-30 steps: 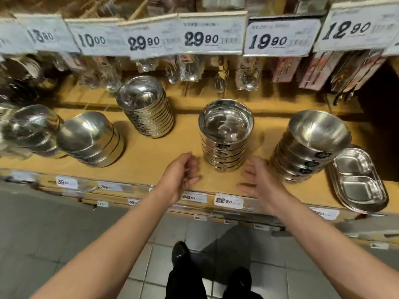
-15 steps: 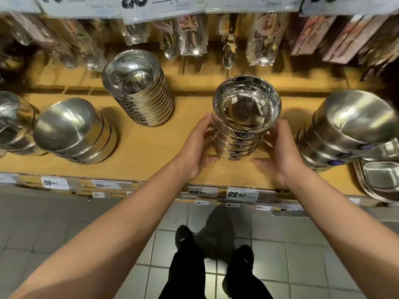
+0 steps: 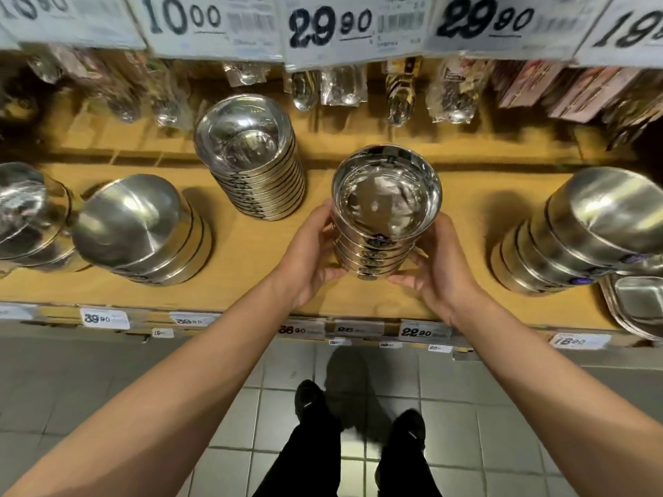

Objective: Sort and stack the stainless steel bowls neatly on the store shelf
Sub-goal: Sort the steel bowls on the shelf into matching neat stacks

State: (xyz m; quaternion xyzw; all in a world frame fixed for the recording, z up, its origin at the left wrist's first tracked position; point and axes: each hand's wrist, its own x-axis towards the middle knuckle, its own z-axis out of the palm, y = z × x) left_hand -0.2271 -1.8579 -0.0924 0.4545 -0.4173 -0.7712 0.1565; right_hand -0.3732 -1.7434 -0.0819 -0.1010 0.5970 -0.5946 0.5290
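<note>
A stack of several small shiny steel bowls (image 3: 385, 206) stands mouth-up at the middle of the wooden shelf (image 3: 251, 260). My left hand (image 3: 308, 256) presses its left side and my right hand (image 3: 436, 270) cups its right side and base. A taller stack of wider bowls (image 3: 247, 156) stands behind it to the left. An overturned stack (image 3: 140, 227) leans at the left, and another tilted stack (image 3: 588, 231) leans at the right.
More bowls (image 3: 28, 217) crowd the far left edge. Divided steel trays (image 3: 638, 303) lie at the far right. Bagged utensils (image 3: 341, 84) hang at the shelf back under large price signs (image 3: 330, 26). Small price labels (image 3: 425, 331) line the shelf front; tiled floor and my shoes are below.
My hands went from hovering in front of the middle stack to closing on both its sides. The view has moved closer and shifted right.
</note>
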